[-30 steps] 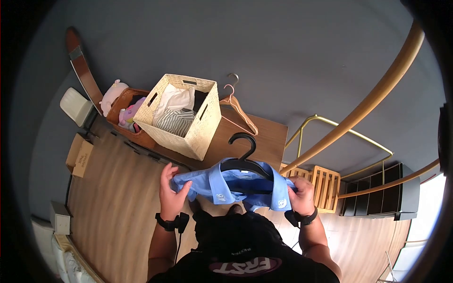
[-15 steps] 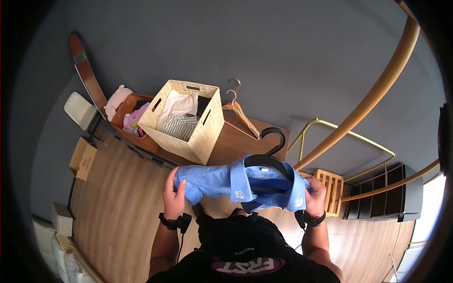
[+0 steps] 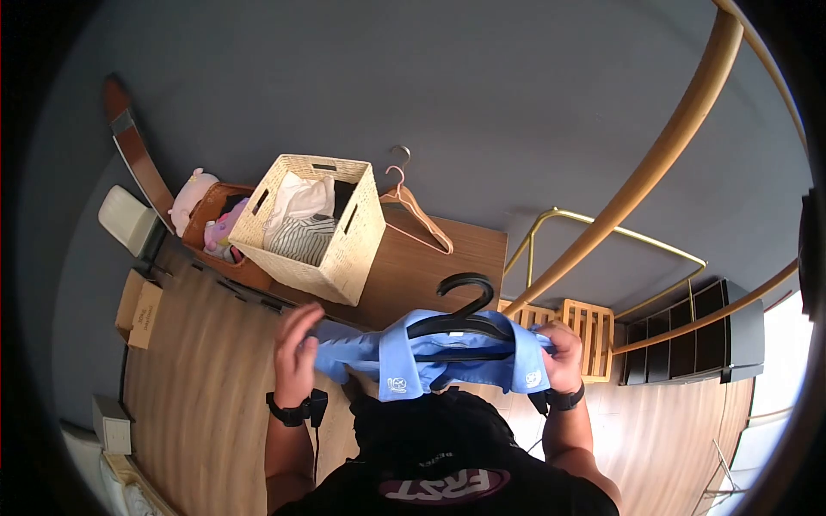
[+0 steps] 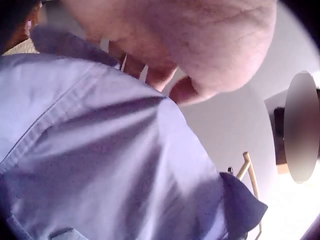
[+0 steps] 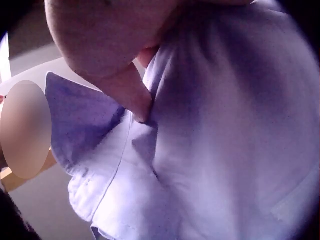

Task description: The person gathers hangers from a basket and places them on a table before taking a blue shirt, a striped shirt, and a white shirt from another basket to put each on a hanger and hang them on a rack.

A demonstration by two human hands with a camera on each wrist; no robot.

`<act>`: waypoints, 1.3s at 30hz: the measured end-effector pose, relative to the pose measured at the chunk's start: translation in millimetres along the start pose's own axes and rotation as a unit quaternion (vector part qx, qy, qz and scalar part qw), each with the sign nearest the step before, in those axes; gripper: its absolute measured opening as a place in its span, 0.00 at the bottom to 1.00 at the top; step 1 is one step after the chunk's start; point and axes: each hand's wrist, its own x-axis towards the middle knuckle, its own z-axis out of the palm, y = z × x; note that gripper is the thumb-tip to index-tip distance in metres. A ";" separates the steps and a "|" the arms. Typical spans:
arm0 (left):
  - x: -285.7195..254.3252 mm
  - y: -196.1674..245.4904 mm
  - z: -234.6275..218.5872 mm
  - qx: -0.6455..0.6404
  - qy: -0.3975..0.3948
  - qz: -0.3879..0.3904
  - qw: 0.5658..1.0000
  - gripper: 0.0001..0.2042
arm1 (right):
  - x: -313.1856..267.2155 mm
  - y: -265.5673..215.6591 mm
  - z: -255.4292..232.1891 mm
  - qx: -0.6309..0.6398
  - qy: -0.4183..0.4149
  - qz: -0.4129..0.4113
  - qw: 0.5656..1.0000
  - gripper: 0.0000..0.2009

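A blue shirt with a white emblem on each collar point hangs in front of the person's body. Inside its collar sits a black hanger, its hook standing up above the neck opening. My right hand pinches the shirt at the shoulder on the right; in the right wrist view the thumb presses into the cloth and folds gather there. At the opposite shoulder my left hand has its fingers extended beside the cloth. In the left wrist view, its fingers pass partly behind the shirt's edge.
A woven cream basket of clothes stands on a brown table, with a brown basket of soft toys beside it. Spare hangers lean on the wall. A curved wooden pole and slatted wooden seat are at right.
The shirt and hanger shifted right, then came back left. My left hand's fingers, earlier gripping the shoulder on the left, have loosened and straightened. My right hand keeps its pinch.
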 end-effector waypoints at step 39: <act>-220.9 -257.3 117.8 0.227 -0.502 -0.170 0.817 0.12 | -174.8 -62.2 -283.0 -0.369 0.501 0.058 0.781 0.11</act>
